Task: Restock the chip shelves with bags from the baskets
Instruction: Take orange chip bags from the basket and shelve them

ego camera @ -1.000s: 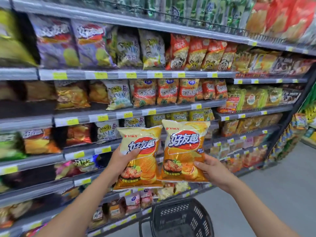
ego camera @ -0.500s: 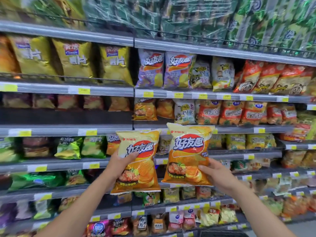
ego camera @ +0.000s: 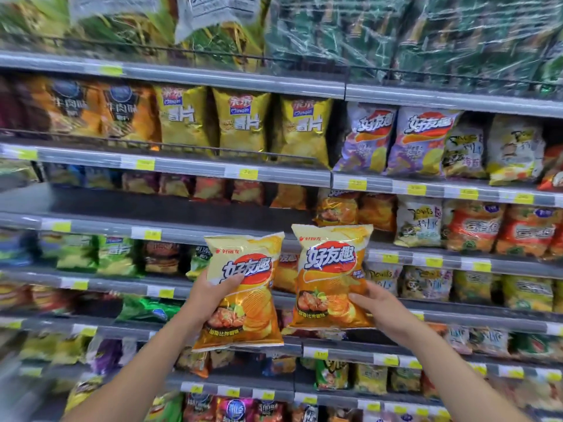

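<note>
Two orange-yellow chip bags up in front of the chip shelves (ego camera: 189,77), upright, side by side: left bag (ego camera: 243,292) gripped by left hand (ego camera: 211,295), right bag (ego camera: 330,277) gripped at its lower right edge by right hand (ego camera: 379,306). Behind them, matching orange bags (ego camera: 336,210) on the mid shelf; purple bags (ego camera: 396,141) a shelf up.

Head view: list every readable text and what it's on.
"好友趣": left bag, right bag, purple bags.
"Qinqin" and "薯片": yellow bags.
"牛肉味": orange bags.
Price tags: too blurred to read.
Small print on both held bags and the other shelf stock: too blurred to read.
</note>
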